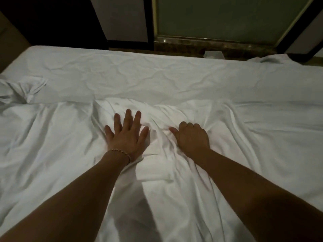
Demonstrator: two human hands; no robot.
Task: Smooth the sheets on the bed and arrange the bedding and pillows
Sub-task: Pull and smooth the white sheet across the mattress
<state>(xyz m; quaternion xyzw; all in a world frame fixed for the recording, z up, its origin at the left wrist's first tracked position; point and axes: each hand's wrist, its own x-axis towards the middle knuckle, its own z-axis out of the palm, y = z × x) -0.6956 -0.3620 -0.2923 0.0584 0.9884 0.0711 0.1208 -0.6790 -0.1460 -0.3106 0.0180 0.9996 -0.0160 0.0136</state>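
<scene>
The sheet [174, 81] is white matt woven cloth, creased all over (deepest in the near folds). A bracelet [122, 152] at the left looks like shiny gold-toned metal links. Far off, the frosted panel [227, 16] is dull, its frame [154, 20] brass-coloured and faintly glossy.

I see a dim room. Beyond the bed's far edge runs a dark stone sill [215, 43] carrying a frosted glass panel [227, 16] in a gold frame. Left of the sill stands a pale wall panel [122, 18] edged in black trim, then deep shadow.
</scene>
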